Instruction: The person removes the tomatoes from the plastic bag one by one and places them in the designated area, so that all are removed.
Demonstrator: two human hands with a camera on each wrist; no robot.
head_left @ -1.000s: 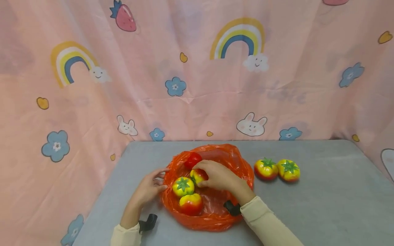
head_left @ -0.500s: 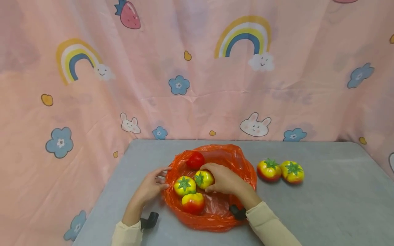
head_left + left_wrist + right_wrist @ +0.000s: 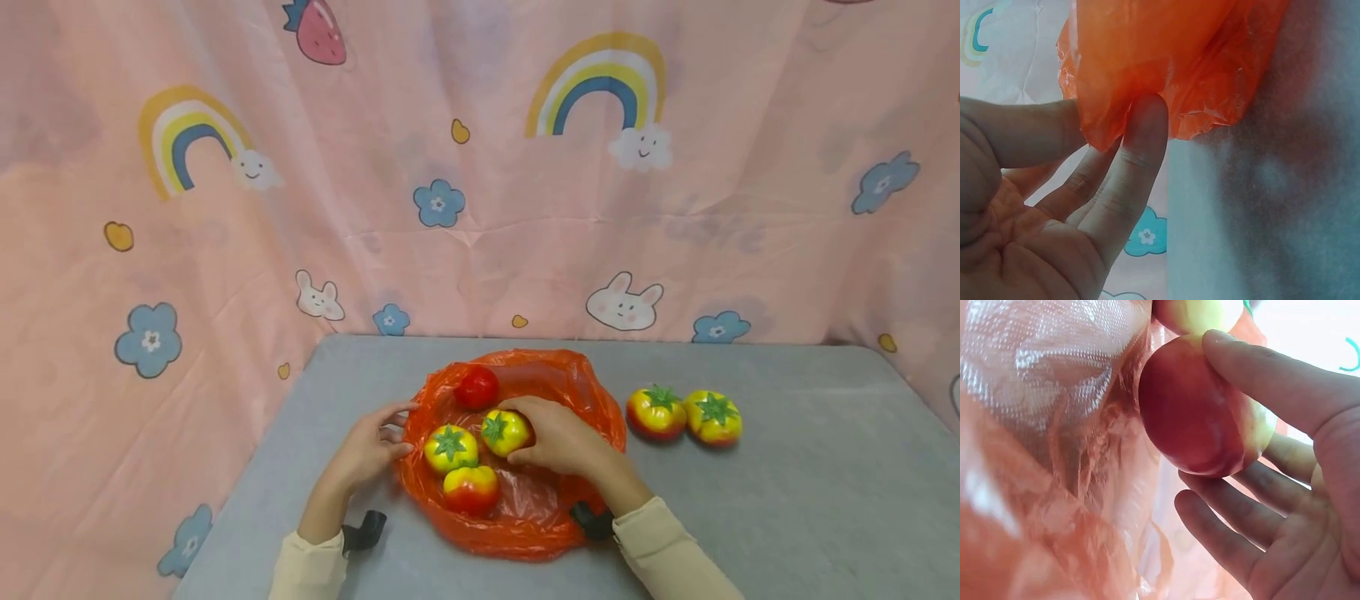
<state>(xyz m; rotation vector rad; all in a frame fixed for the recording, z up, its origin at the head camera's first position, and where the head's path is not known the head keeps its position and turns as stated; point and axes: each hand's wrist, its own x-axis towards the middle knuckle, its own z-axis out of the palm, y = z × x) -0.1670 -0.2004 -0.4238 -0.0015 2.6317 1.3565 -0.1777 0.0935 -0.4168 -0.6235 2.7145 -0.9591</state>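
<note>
An orange plastic bag (image 3: 517, 546) lies spread wide, its rim rolled into a ring. My left hand (image 3: 366, 454) pinches the bag's left rim; in the left wrist view the thin film runs between thumb and fingers. Inside the bag, my right hand (image 3: 555, 437) grips a yellow-and-red toy tomato (image 3: 504, 432) with a green star-shaped top. The right wrist view shows the red underside of this toy tomato (image 3: 1191, 412) between thumb and fingers. Two similar toy tomatoes, one upright (image 3: 450, 448) and one tipped (image 3: 471, 490), lie left of it. A plain red toy tomato (image 3: 477, 387) sits at the back.
Two more yellow-and-red toy tomatoes, a left one (image 3: 656, 412) and a right one (image 3: 712, 418), stand side by side on the grey table (image 3: 825, 483), right of the bag. A pink patterned curtain (image 3: 510, 267) hangs behind the table.
My right hand has drawn the gripped toy tomato slightly right, away from the upright one, and its green top now shows more. The left hand stays at the bag's rim.
</note>
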